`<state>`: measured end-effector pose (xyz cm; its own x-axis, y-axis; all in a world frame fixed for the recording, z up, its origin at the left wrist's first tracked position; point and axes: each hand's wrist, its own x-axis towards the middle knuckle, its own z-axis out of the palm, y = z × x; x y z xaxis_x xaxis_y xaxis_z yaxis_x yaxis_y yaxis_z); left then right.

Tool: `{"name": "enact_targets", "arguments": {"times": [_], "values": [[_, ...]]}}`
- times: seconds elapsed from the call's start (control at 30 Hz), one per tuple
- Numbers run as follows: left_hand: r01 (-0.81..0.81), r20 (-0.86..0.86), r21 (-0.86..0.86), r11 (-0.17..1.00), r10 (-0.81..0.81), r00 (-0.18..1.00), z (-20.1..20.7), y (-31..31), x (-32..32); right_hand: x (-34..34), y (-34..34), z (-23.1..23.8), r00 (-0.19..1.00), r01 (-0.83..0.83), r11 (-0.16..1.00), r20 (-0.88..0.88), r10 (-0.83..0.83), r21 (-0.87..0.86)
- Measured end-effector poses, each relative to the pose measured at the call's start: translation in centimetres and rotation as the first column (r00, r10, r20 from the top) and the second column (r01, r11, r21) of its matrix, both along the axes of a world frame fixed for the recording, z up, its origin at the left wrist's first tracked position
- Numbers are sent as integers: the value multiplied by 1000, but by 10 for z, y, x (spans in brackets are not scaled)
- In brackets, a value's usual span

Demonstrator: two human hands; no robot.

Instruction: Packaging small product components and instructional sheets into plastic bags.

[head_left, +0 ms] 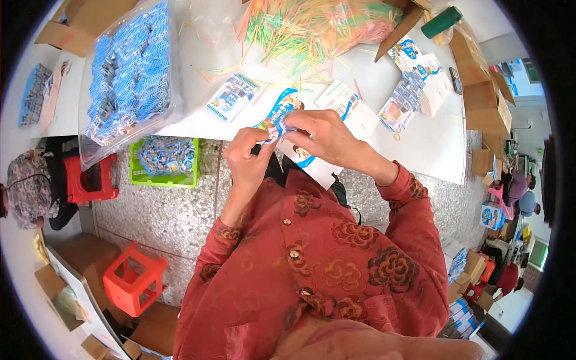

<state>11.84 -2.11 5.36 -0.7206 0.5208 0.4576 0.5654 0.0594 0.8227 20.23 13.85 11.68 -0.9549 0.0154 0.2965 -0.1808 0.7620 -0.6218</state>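
Observation:
Over the near edge of the white table, my left hand (245,157) and my right hand (330,139) meet with their fingertips pinched together. Between them is a small blue-and-white printed piece (277,127), partly covered by the fingers, so its exact kind is unclear. Flat printed cardboard carton blanks (305,161) lie just under and beside the hands. A blue-and-white packet (232,98) rests to the left of them. Right of my right hand lies another carton piece (354,108), and beyond it a stack of clear-and-blue packets (401,102).
A clear plastic tub (174,90) full of blue striped packets stands at left. Loose coloured straws (288,42) spill across the back. A green crate (195,174) and a red stool (135,279) are on the floor. Cardboard boxes (480,90) line the right, with other people farther off.

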Motion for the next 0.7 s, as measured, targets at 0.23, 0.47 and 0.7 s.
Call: {"name": "enact_targets", "arguments": {"times": [0.23, 0.47, 0.7], "values": [[38, 153, -49, 998, -30, 988, 10, -1, 13, 9, -10, -5, 991, 23, 999, -135, -19, 29], [-12, 45, -51, 999, 14, 999, 11, -11, 17, 12, -23, -5, 985, 44, 991, -172, -22, 128], [49, 89, 44, 998, -53, 995, 5, -11, 14, 12, -11, 1, 993, -73, 985, -98, 58, -154]]}}
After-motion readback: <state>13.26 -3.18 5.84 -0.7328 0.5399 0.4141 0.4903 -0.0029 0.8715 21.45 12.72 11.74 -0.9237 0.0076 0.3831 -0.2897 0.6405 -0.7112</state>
